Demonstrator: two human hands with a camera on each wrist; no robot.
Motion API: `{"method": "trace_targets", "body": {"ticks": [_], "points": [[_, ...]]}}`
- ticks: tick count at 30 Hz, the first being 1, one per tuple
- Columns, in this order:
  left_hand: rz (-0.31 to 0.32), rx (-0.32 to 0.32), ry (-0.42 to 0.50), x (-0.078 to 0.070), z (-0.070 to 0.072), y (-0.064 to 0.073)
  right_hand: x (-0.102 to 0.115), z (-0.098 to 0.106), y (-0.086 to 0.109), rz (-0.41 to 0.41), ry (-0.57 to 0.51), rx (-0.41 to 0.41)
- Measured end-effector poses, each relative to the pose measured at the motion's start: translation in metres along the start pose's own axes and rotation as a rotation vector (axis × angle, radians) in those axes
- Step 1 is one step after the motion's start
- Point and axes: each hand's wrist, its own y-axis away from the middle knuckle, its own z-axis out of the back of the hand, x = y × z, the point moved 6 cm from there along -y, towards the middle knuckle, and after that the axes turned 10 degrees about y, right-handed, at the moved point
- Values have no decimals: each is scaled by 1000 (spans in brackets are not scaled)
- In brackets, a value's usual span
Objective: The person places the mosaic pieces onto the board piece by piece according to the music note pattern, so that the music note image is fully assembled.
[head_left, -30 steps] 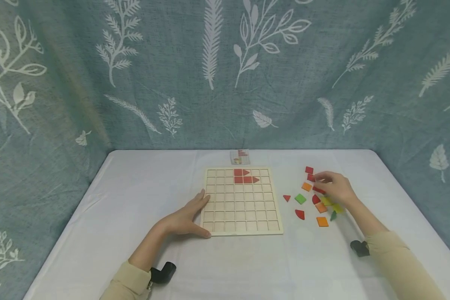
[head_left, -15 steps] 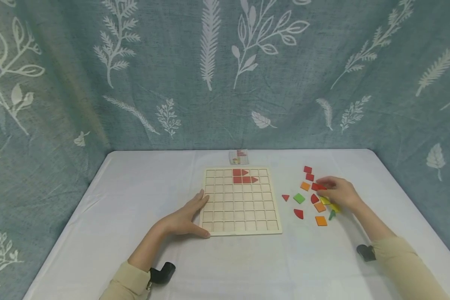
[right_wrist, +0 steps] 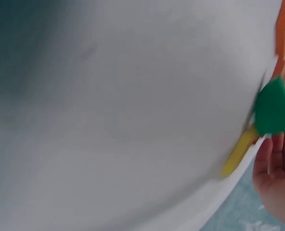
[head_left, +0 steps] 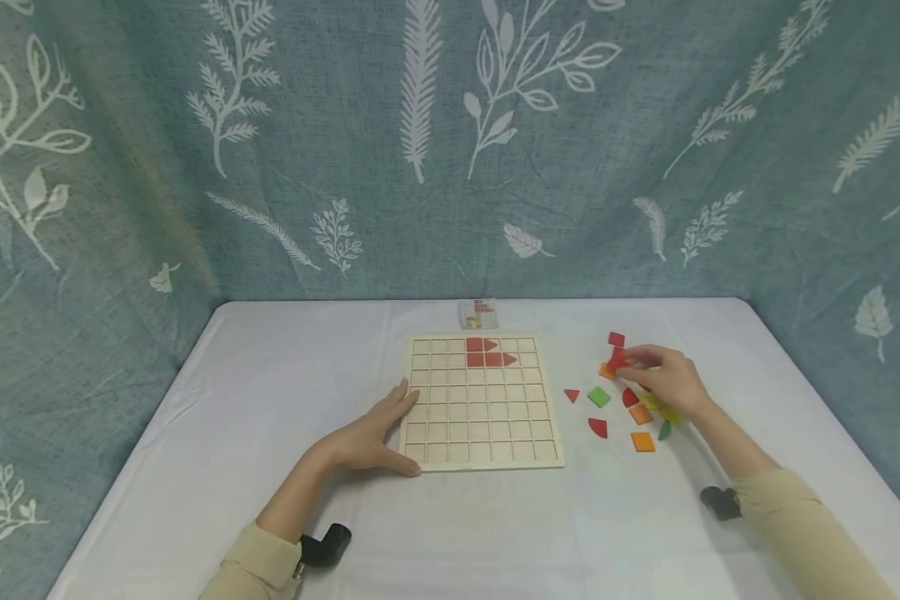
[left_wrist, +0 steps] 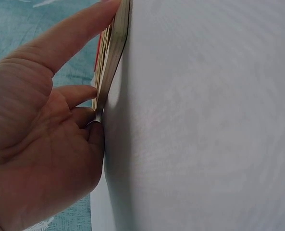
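Red puzzle piece (head_left: 618, 361) pinched in right hand (head_left: 667, 379); wooden grid board (head_left: 478, 412) lies left of grip, left hand (head_left: 371, 435) spread, touching board's left edge!

The left grip (left_wrist: 48, 120) touches what looks like a pale board (left_wrist: 114, 50), edge-on against white cloth (left_wrist: 204, 115)

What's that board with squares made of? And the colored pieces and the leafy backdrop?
The grid board: probably wood, plain and matte, judging by its pale cream color and bare-looking edge. The colored pieces: smooth painted wood or plastic, perhaps; their flat, even color leaves it open. The leafy backdrop: likely matte cloth, from its woven look and folds.
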Motion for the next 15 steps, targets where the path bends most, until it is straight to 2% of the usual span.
{"method": "trace_targets", "body": {"ticks": [3, 7, 10, 15], "points": [[7, -1, -3, 0, 0, 0, 12, -8, -3, -4, -63, 7], [2, 3, -4, -1, 0, 1, 34, -21, -8, 37, -104, 10], [-8, 8, -2, -3, 0, 2, 53, -32, -13, 96, -111, 27], [-12, 9, -1, -5, 1, 4, 87, -55, -19, 148, -103, 86]]}}
